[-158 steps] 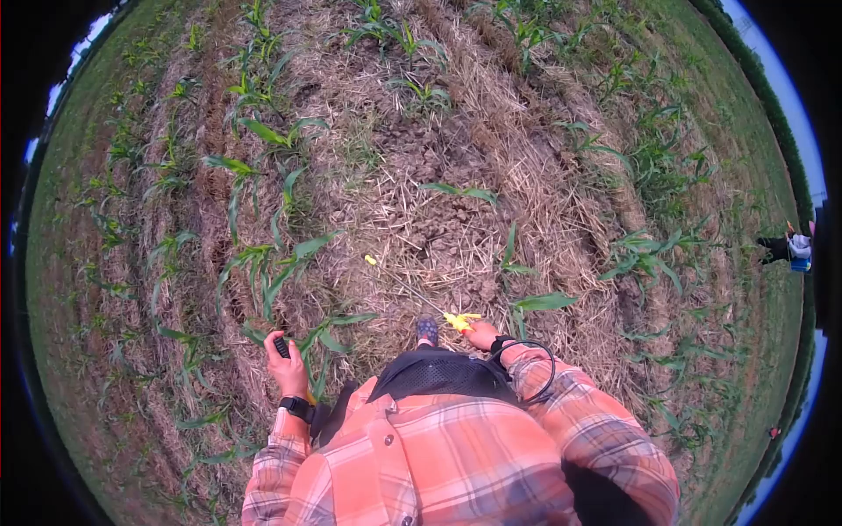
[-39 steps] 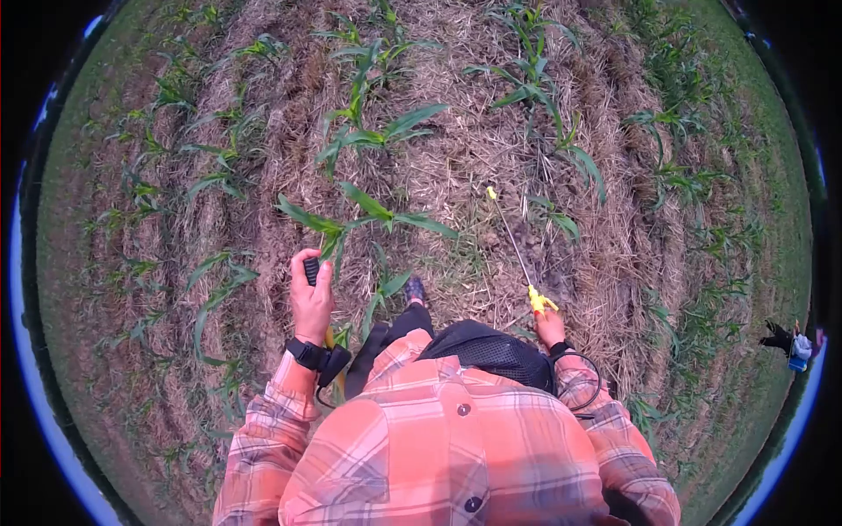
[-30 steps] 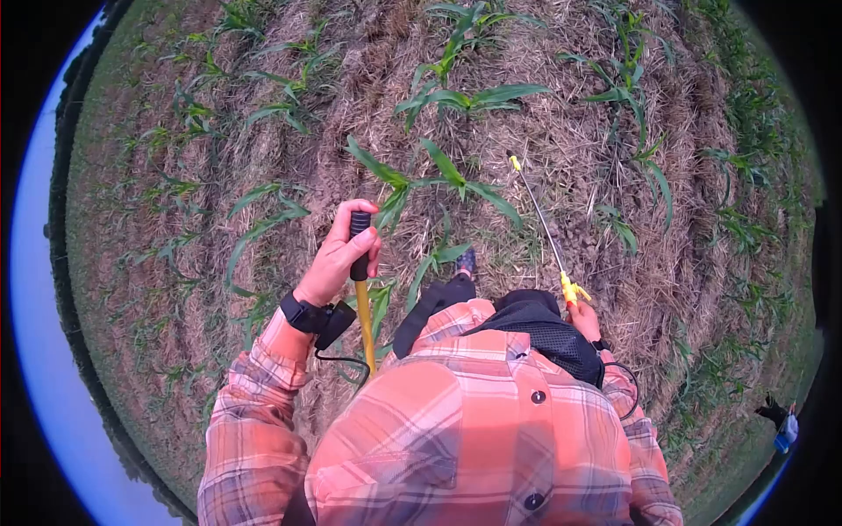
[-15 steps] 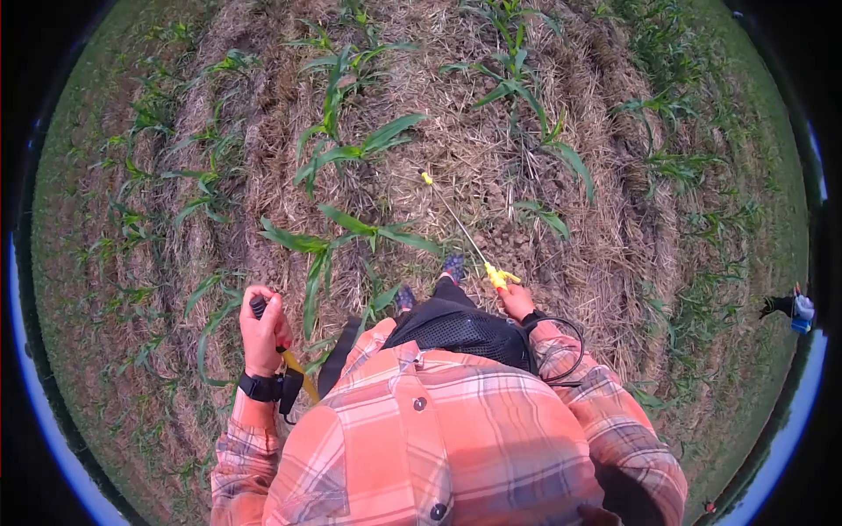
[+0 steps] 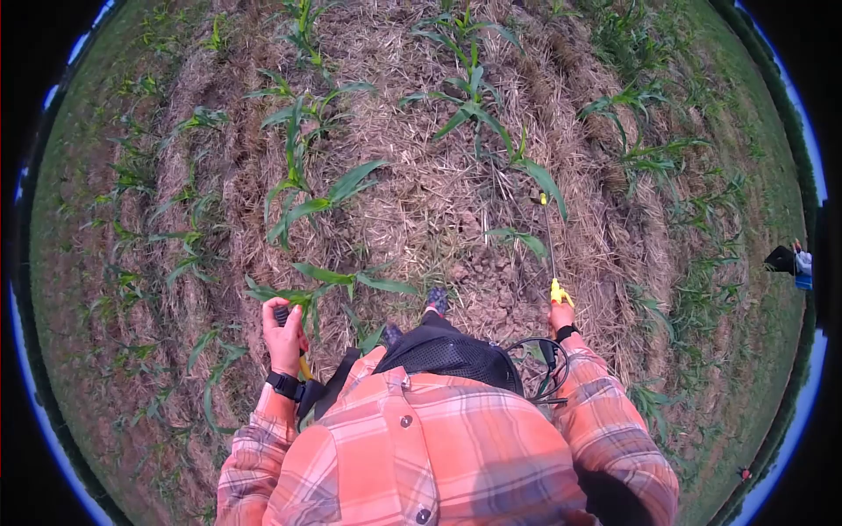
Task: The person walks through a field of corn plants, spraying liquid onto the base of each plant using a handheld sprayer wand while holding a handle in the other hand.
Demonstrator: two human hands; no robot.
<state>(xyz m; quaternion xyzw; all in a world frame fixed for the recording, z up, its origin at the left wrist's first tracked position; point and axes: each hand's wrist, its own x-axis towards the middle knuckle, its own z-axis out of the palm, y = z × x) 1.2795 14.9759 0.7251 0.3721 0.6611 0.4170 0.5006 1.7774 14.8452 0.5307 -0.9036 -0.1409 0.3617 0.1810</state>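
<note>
My left hand (image 5: 283, 337) is closed around a black-ended handle (image 5: 281, 313), beside a young corn plant; a yellow part runs down below the fist. On the right, my right hand (image 5: 562, 317) grips the yellow handle (image 5: 560, 294) of a sprayer wand. Its thin metal rod (image 5: 550, 241) points forward, and the yellow nozzle (image 5: 543, 199) at its tip is beside a long corn leaf (image 5: 547, 186). A black hose loops beside my right wrist.
Rows of young corn plants (image 5: 303, 206) rise from straw-covered soil (image 5: 412, 193). My shoes (image 5: 437, 300) stand between two rows. Another person (image 5: 802, 260) is at the far right edge, and a small red figure (image 5: 745, 473) is at the lower right.
My right hand has moved right, and the wand has swung from pointing up-left to nearly straight ahead. My left hand sits slightly farther right. The plants appear shifted down and left.
</note>
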